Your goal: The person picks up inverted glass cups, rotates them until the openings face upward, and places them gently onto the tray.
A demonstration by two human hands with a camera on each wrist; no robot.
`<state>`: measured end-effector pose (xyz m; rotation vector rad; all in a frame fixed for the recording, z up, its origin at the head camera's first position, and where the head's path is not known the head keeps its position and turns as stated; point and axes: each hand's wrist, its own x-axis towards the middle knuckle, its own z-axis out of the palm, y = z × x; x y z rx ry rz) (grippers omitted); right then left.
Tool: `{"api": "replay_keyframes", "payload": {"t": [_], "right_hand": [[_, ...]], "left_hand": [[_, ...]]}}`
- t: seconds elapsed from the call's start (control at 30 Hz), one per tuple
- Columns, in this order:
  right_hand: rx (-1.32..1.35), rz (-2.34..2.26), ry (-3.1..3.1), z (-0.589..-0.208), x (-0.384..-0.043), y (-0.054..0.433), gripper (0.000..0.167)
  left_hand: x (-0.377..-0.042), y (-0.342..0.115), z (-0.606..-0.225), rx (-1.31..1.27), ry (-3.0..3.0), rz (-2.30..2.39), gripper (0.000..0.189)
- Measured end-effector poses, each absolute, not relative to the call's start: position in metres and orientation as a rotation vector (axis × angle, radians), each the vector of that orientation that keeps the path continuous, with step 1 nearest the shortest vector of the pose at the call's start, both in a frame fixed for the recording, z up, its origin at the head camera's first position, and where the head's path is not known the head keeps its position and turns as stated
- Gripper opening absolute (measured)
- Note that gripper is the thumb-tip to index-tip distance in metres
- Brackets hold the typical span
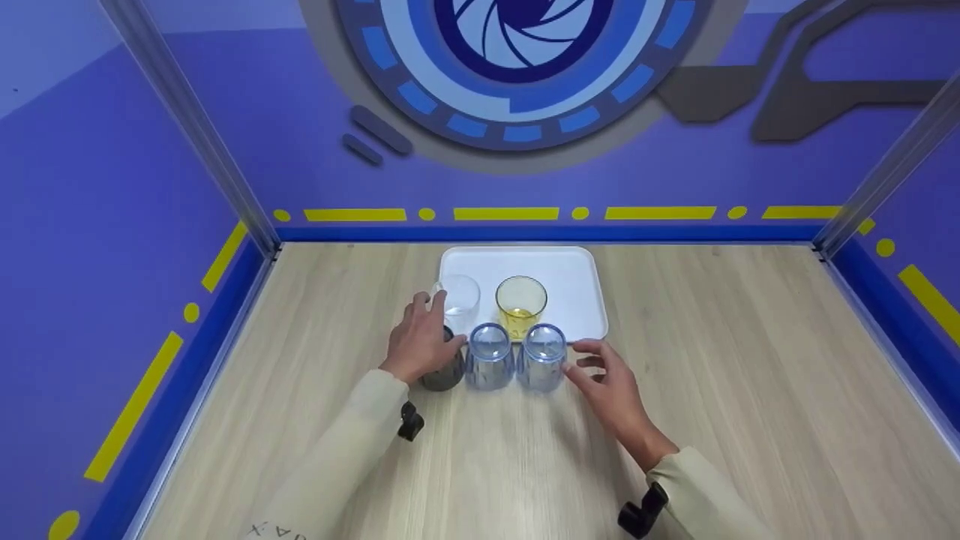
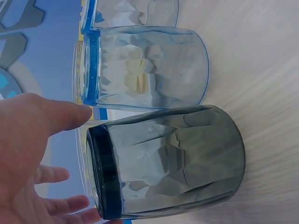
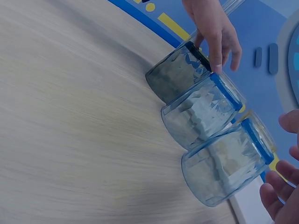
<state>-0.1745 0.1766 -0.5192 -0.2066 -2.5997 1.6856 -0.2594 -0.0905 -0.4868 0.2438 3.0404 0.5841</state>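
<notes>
Cream sleeves point(image 1: 322, 457) stretch from the frame's bottom toward its centre, where a grey glass point(image 1: 442, 377) and two blue glasses point(image 1: 490, 364) stand in a row. Our left hand point(image 1: 420, 341), fingers spread, hovers by the grey glass; our right hand point(image 1: 611, 386), loosely bent, flanks the rightmost blue one. We grip nothing.

A purple-blue printed wall panel point(image 1: 270, 112) fills the top, metal posts point(image 1: 193, 127) upper left and right, wood-grain tabletop point(image 1: 750, 405) below.

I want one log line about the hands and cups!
left hand: by dark glass | right hand: beside right blue glass | between them: middle blue glass | on white tray: clear glass, yellow glass
</notes>
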Motion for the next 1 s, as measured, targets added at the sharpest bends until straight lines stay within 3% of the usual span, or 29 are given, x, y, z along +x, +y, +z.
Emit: {"api": "replay_keyframes", "payload": {"t": [1.0], "right_hand": [[-0.224, 1.703, -2.595, -0.5214, -0.1749, 0.1736, 0.034]], "left_hand": [[-0.2501, -0.0948, -0.4894, 0.255, 3.022, 0.561, 0.084]]}}
